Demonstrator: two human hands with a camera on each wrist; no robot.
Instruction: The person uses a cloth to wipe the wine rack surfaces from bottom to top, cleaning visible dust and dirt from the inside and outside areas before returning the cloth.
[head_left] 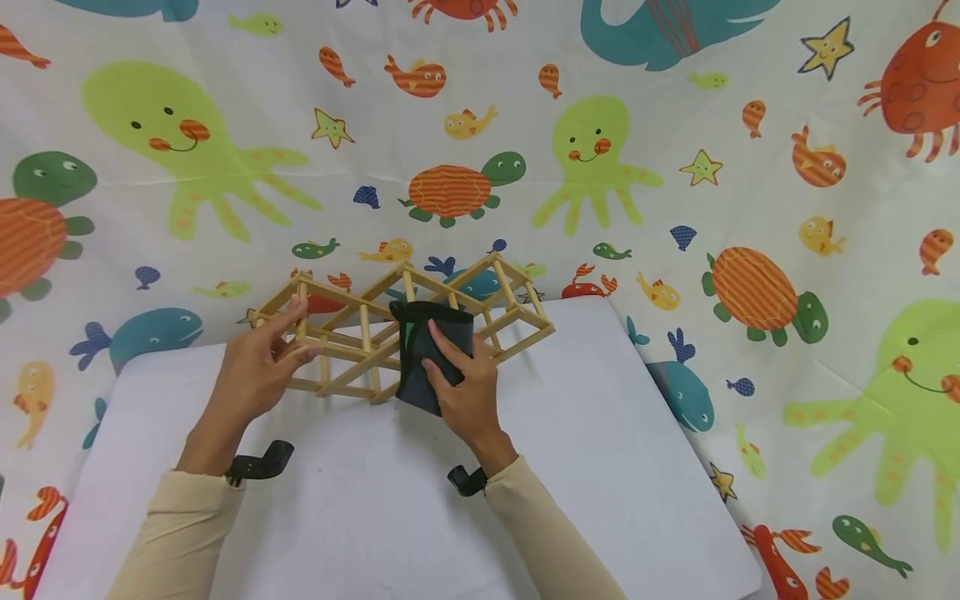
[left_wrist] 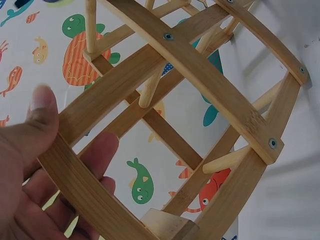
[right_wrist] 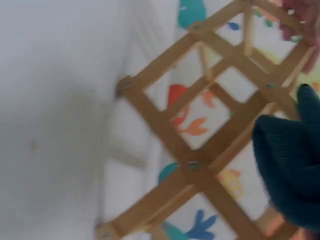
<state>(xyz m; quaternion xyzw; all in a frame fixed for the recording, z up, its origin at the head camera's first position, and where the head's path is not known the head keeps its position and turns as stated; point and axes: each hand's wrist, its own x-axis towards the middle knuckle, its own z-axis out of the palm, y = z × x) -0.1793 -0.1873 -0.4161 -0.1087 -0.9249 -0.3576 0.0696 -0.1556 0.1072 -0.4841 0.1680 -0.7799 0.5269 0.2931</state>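
A wooden lattice rack (head_left: 366, 329) of crossed slats and round dowels stands spread out at the back of the white table. My left hand (head_left: 258, 367) grips its left end; in the left wrist view the thumb and fingers (left_wrist: 102, 155) lie on either side of an end slat (left_wrist: 90, 190). My right hand (head_left: 472, 400) holds a folded dark blue-grey cloth (head_left: 414, 383) with a black edge against the rack's middle. That cloth looks dark teal in the blurred right wrist view, beside the rack's crossed slats (right_wrist: 192, 165). It covers part of the lattice.
The white table (head_left: 360, 517) reaches from the rack toward me. Right behind the rack hangs a pale curtain (head_left: 510, 142) printed with sea animals, which also runs along the table's right side. A black strap mount (head_left: 262, 461) sits on my left wrist.
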